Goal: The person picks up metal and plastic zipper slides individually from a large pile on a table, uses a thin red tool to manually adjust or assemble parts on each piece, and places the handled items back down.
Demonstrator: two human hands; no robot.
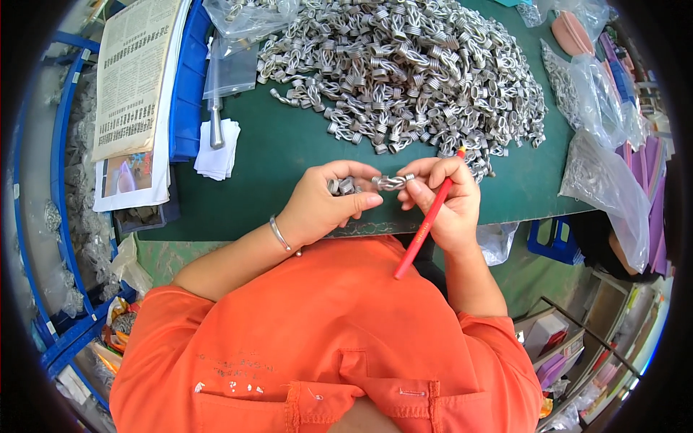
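Over the near edge of a green-topped table point(267, 166), both my hands hold one twisted silver metal piece point(392, 182) with ringed ends. My left hand point(325, 198) pinches its left end between thumb and fingertips, and a few more such metal pieces point(343, 186) rest in the palm. The right end is between the thumb and fingers of my right hand point(447, 198). A red pencil point(426, 227) is also tucked in that hand, slanting down toward my body. Beyond the hands lies a large heap of similar metal pieces point(411, 72).
Left on the table stand a blue bin point(189, 86) with newspaper point(137, 79) over it, white paper slips point(218, 151) and a metal-ended tool point(216, 126). Clear plastic bags point(606, 180) hang at the right edge. A blue rack point(61, 180) stands far left, a blue crate point(556, 242) below right.
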